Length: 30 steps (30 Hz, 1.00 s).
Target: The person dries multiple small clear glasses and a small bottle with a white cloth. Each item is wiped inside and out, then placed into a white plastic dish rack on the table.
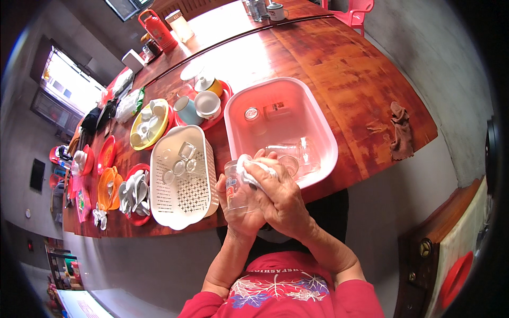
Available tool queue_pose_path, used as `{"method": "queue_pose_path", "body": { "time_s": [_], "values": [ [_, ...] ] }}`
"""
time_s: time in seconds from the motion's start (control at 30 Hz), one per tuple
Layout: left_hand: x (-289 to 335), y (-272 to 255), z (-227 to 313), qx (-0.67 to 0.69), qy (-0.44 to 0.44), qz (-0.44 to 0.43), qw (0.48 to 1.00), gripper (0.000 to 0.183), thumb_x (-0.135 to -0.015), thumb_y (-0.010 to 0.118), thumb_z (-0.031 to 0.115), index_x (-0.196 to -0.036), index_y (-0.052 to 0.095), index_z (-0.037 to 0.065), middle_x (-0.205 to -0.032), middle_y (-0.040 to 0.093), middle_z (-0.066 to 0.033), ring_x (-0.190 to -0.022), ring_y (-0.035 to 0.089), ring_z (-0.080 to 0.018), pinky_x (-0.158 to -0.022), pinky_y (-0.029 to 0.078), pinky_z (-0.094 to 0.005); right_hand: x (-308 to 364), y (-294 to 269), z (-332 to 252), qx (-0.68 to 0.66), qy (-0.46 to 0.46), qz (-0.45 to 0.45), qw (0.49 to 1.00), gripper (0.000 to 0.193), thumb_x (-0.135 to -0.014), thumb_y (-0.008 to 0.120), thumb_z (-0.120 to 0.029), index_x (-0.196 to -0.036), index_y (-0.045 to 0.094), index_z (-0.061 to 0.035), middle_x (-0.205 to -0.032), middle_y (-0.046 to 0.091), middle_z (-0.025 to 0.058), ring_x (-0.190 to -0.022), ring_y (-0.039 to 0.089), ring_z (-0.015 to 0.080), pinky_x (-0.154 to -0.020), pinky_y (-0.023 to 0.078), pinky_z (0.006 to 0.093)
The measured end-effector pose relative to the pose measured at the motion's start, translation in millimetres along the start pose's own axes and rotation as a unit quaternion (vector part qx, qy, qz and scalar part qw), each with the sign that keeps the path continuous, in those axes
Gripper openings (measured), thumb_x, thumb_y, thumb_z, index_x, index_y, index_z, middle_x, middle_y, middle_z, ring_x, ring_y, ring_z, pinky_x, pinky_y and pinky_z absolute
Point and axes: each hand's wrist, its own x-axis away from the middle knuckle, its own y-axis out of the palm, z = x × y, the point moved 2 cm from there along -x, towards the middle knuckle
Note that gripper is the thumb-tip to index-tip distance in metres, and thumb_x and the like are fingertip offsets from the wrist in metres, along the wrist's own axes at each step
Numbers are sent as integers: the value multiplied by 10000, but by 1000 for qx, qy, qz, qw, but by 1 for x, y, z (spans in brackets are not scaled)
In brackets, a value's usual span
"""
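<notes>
Both forearms (225, 265) are angling inward; my left hand (245, 220) is cupping a clear glass (238, 197), my right hand (283, 197) gripping a white cloth (243, 168) against it.

From my remote feed I made out the tumbler (239, 201) as clear, smooth glass and the cloth (256, 169) as matt white fabric. The basin (315, 119) looked to me like smooth pink plastic with a slight sheen, the basket (165, 204) like perforated white plastic. I saw glare on the glossy wood of the table (352, 63); the brown rag (401, 132) looked matt and rough
</notes>
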Motion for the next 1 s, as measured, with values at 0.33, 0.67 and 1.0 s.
{"method": "queue_pose_path", "body": {
  "time_s": [0.33, 0.67, 1.0],
  "values": [
    [7, -27, 19, 31, -36, -108, 993, 952, -740, 518, 670, -1428, 276, 58, -1385, 379, -161, -1288, 352, -322, -1077, 258, -498, 36, -15, -13, -188, 69, -140, 970, 424, -768, 608, 50, -1186, 537, 47, -1038, 580, 200, -938, 595, 319, -831, 480, 362],
    [23, -19, 9, -101, -23, -30, 994, 925, -740, 565, 635, -1369, 331, -2, -1264, 487, -179, -1125, 492, -294, -963, 430, -412, 0, -10, -36, 0, -58, -67, 996, 434, -687, 678, 30, -1114, 612, -6, -1028, 485, 159, -939, 553, 333, -822, 481, 409],
    [18, -20, 15, -38, 21, -29, 999, 885, -733, 639, 492, -1403, 294, 28, -1342, 436, -159, -1215, 462, -297, -1013, 395, -439, 13, 1, -3, -116, 182, -60, 975, 315, -850, 567, -61, -1149, 552, 36, -1054, 539, 193, -941, 574, 318, -812, 471, 362]
  ]
}}
